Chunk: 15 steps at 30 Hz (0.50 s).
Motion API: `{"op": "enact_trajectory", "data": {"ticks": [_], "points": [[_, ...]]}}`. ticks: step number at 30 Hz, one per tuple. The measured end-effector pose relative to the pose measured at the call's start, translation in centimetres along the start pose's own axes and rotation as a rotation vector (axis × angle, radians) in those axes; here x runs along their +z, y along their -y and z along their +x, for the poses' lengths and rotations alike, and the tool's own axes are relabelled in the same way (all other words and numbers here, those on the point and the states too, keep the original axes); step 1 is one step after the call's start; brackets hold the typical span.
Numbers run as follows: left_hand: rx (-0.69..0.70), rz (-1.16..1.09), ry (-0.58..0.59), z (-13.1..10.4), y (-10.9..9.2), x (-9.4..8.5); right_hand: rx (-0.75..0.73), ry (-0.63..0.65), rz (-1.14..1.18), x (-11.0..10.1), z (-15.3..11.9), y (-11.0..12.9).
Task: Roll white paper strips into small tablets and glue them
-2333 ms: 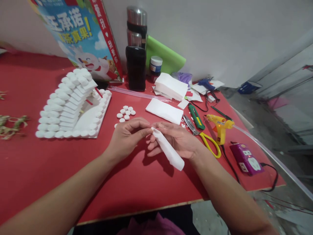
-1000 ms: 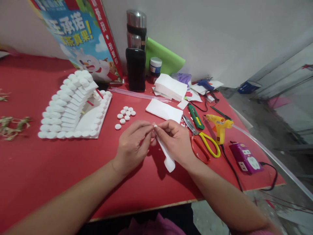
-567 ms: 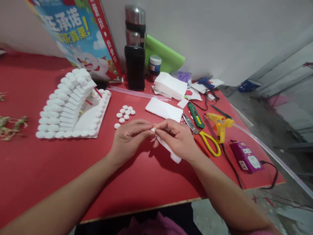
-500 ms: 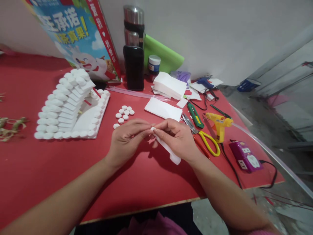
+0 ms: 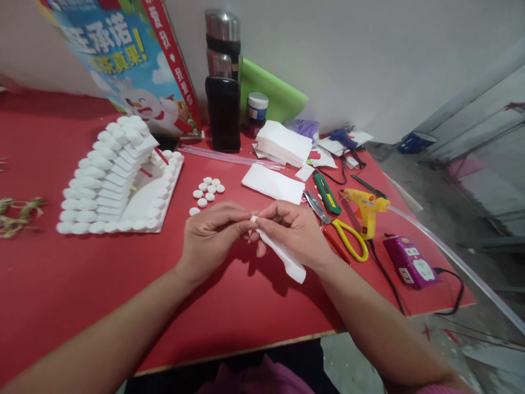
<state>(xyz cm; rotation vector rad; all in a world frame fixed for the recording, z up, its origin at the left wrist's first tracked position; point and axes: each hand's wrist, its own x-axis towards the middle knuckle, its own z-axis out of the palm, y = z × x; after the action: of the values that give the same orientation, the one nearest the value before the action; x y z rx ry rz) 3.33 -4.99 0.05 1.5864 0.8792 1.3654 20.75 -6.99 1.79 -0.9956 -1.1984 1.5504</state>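
Observation:
A strip of thin white material, paper or tissue by its look, hangs down from my fingers, its top end bunched or rolled small. My right hand pinches it between thumb and fingers. My left hand meets it at the same rolled end, thumb and fingertips closed; the fingers partly cover that end. Just behind my left hand lie several small white round pads. A folded white sheet rests beyond my hands.
To the left stands a model with white steps and rounded white pieces. Right of my hands are yellow-and-red-handled scissors, a green cutter, a yellow glue gun and a purple box. A phone stands at the back.
The strip's loose end has swung slightly down and right. My fingers have shifted a little at the rolled end; both hands stay together in nearly the same place.

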Motion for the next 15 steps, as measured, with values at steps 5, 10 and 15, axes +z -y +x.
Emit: {"op": "enact_trajectory", "data": {"ticks": [5, 10, 15], "points": [[0.010, 0.049, -0.012, 0.05, -0.20, -0.14, 0.056, -0.045, 0.025, 0.24, 0.11, 0.29], [-0.098, -0.037, 0.037, 0.15, -0.25, -0.26, -0.064, -0.012, -0.152, -0.08, -0.17, 0.55], [-0.188, -0.132, 0.082, 0.10, -0.03, -0.36, -0.163, 0.060, -0.316, -0.60, -0.58, 0.44]]}}
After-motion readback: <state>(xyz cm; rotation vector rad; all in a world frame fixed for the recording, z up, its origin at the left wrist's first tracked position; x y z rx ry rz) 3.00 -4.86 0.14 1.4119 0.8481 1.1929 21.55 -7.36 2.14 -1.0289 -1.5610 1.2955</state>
